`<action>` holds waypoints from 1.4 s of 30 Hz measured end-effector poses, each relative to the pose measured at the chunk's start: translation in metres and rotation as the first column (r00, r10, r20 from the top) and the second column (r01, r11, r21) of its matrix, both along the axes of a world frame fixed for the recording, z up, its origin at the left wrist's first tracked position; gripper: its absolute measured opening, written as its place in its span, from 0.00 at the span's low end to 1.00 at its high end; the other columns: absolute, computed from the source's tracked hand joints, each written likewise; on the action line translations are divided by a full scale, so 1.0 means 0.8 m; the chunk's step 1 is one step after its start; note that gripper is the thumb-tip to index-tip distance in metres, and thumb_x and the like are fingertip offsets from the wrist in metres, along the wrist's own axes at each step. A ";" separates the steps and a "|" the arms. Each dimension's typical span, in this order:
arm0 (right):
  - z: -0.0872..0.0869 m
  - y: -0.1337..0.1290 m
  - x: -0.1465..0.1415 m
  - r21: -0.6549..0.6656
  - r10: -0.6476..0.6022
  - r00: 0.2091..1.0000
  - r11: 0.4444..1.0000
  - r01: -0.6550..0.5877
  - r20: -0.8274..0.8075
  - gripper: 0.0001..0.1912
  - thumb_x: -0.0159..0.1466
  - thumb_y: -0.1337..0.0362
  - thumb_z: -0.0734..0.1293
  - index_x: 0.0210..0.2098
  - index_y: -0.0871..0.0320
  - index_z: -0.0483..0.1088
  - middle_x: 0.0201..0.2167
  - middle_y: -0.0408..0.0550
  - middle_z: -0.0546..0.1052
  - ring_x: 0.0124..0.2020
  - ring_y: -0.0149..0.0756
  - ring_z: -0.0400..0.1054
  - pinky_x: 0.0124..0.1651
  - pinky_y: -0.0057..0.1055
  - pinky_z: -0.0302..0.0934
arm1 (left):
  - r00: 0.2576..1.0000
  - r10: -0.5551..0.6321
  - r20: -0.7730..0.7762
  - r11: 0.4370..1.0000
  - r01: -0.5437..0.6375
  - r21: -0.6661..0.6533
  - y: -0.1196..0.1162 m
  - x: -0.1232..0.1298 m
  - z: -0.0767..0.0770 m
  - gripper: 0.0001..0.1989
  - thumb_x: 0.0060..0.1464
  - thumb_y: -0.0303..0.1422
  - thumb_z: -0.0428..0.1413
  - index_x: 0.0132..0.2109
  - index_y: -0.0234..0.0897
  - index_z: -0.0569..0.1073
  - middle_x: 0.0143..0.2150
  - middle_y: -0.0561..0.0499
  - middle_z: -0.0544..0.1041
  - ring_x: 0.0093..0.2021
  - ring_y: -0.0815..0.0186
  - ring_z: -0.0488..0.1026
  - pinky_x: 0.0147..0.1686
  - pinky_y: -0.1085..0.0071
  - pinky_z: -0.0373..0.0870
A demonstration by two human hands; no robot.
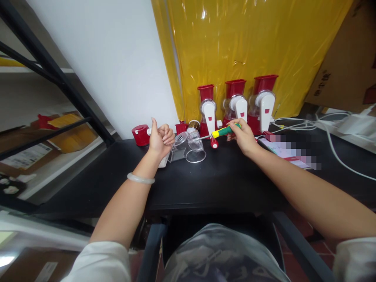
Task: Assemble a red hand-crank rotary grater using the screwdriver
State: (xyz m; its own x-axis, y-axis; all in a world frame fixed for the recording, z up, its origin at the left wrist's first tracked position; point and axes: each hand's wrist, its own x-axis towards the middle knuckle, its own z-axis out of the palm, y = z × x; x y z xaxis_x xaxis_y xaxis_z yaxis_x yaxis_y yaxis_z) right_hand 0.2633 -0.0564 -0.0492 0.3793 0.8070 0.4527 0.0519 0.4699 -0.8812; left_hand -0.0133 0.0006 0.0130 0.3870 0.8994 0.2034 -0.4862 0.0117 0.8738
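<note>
My right hand is closed round the green and yellow handle of a screwdriver. Its metal shaft points left, with the tip by a clear plastic grater housing on the black table. My left hand is beside that housing, fingers curled and thumb raised; whatever may be inside the fingers is hidden. Partly behind the left hand sits a round red base with a white knob. A white piece shows just below the left hand. Behind the housing are a metal grater drum and a small red part.
Three red and white rotary graters stand in a row at the back before a yellow plastic curtain. A phone lies on the right. White cables and a power strip are beyond it. Black shelving stands left.
</note>
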 end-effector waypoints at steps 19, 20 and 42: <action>0.007 -0.006 -0.001 -0.060 0.033 0.998 0.998 -0.035 -0.047 0.05 0.60 0.62 0.62 0.36 0.54 0.66 0.22 0.39 0.69 0.19 0.29 0.65 0.23 0.28 0.64 | 1.000 -0.003 -0.003 1.000 0.003 0.018 -0.001 0.000 0.001 0.36 0.62 0.59 0.39 0.18 0.36 0.57 0.12 0.59 0.48 0.12 0.77 0.45 0.12 0.78 0.42; 0.007 -0.006 -0.002 -0.066 0.028 0.998 0.997 -0.032 -0.048 0.05 0.60 0.62 0.62 0.35 0.54 0.66 0.22 0.39 0.69 0.19 0.29 0.65 0.23 0.28 0.64 | 1.000 0.000 -0.011 1.000 0.000 0.027 -0.001 0.000 0.001 0.36 0.62 0.59 0.39 0.18 0.36 0.57 0.12 0.59 0.48 0.12 0.77 0.45 0.12 0.78 0.42; 0.001 0.001 -0.003 -0.119 -0.067 0.998 0.991 0.067 0.003 0.17 0.62 0.47 0.67 0.32 0.55 0.67 0.18 0.38 0.69 0.17 0.26 0.65 0.21 0.24 0.64 | 0.741 0.626 -0.243 0.617 -0.280 0.735 -0.008 0.009 -0.018 0.11 0.58 0.33 0.59 0.27 0.37 0.76 0.29 0.51 0.73 0.33 0.66 0.68 0.36 0.74 0.63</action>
